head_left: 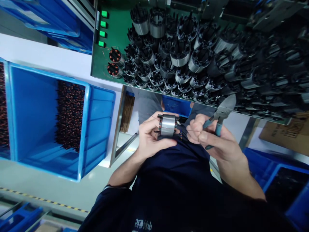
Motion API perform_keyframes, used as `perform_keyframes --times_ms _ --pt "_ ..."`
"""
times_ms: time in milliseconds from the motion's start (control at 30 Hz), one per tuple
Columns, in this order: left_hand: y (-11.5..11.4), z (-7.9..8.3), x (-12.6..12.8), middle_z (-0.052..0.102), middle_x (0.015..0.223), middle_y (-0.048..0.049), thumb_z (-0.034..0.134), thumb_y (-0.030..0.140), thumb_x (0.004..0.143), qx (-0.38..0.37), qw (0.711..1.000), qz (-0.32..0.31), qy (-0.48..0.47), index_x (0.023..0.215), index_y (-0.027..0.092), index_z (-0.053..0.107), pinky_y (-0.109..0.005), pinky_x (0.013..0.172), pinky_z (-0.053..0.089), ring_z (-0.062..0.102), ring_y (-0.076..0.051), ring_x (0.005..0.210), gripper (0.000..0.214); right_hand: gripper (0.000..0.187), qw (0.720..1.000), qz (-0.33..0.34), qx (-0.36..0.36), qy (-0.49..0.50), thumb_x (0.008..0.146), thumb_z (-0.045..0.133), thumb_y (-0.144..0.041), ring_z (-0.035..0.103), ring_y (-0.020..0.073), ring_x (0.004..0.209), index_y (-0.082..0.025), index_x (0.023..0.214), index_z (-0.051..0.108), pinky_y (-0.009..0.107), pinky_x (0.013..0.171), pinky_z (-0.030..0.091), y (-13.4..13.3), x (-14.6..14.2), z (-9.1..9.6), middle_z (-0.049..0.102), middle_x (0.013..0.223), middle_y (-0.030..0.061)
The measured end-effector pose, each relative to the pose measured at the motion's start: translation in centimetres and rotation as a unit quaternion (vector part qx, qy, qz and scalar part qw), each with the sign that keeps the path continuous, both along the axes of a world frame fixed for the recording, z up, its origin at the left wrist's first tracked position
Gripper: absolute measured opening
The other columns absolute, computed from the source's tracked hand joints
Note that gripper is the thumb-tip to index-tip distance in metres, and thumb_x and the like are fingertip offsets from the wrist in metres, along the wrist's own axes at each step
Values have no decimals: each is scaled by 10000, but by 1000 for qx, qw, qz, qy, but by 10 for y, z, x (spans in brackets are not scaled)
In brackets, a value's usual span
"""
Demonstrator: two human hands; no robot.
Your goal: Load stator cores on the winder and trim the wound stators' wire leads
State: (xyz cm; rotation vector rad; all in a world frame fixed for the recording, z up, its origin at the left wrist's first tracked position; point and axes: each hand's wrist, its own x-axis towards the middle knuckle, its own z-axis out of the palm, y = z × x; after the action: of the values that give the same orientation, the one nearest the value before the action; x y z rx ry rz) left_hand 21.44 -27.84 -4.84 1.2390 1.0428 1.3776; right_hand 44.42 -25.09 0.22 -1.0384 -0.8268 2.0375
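My left hand (151,135) is closed around a motor stator (168,125), a silvery metal ring with black plastic ends and some copper winding showing. It is held on its side, in front of my dark shirt. A thin wire (191,130) runs from the stator's right end to the pinched fingers of my right hand (217,138). That same hand also grips a pair of cutting pliers (220,112) with blue-green handles, jaws pointing up and away from the stator. The palm hides part of the handles.
A green bench (108,35) carries many bare stators (180,53) and two copper-wound ones (115,70) at its left. Blue bins (98,125) stand left, one holding wound parts (70,112). A cardboard box (287,132) and another blue bin (277,174) are at right.
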Motion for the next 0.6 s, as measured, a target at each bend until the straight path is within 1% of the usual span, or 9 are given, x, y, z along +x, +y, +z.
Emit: perform_keyframes --times_ms 67,100,167,233,300,367,400,500,600 --pt "-3 -5 8 890 1367 -147 840 645 1099 -42 994 2 -99 1050 242 914 -431 904 796 905 -322 1201 413 260 998 -8 33 -48 1059 941 -433 514 152 795 -233 1008 783 292 701 464 1 1 6 582 923 11" --pt "-4 -7 10 882 1403 -136 790 634 1134 -62 990 6 -125 1044 245 900 -444 926 801 903 -318 1210 414 260 996 0 56 -63 1073 929 -447 533 160 805 -236 1009 792 303 718 487 3 2 7 579 922 15" --pt "-4 -9 13 878 1428 -111 779 605 1145 -90 987 17 -130 1011 249 856 -478 996 803 899 -316 1229 389 229 990 22 105 -90 1104 900 -440 579 170 819 -245 1017 814 322 745 527 5 6 5 583 917 20" --pt "-2 -10 14 878 1422 -100 829 626 1110 -97 988 27 -115 975 243 806 -490 1023 800 901 -320 1225 407 184 978 15 161 -130 1130 871 -416 606 171 816 -256 1046 837 330 749 549 4 10 1 608 925 25" --pt "1 -9 14 869 1431 -91 843 630 1100 -94 989 33 -112 991 240 779 -467 971 807 918 -296 1120 410 125 957 -34 209 -198 1148 841 -394 598 170 782 -278 1189 860 337 714 543 -2 11 -3 635 941 29" --pt "3 -8 15 857 1453 -73 828 593 1123 -90 989 43 -113 1071 254 778 -423 921 807 919 -246 997 347 227 927 -81 253 -266 1162 799 -361 576 176 749 -289 1374 835 350 673 517 -13 11 -5 656 953 35" --pt "4 -7 16 853 1458 -62 818 578 1134 -86 989 52 -111 1106 263 776 -397 894 804 914 -221 946 319 271 915 -83 276 -282 1167 770 -332 573 182 744 -288 1431 811 357 668 509 -20 9 -6 660 947 36" --pt "5 -6 19 852 1454 -43 815 595 1137 -74 990 81 -91 1140 277 762 -361 845 799 901 -191 883 322 301 901 -7 337 -272 1159 681 -214 614 184 769 -277 1444 759 358 725 535 -38 2 -7 674 932 22" --pt "4 -5 23 853 1442 -50 804 660 1127 -73 991 99 -53 1091 270 733 -413 894 816 920 -240 1007 398 295 892 58 353 -275 1151 651 -163 677 164 825 -255 1426 704 324 807 573 -45 -11 -10 715 994 10"
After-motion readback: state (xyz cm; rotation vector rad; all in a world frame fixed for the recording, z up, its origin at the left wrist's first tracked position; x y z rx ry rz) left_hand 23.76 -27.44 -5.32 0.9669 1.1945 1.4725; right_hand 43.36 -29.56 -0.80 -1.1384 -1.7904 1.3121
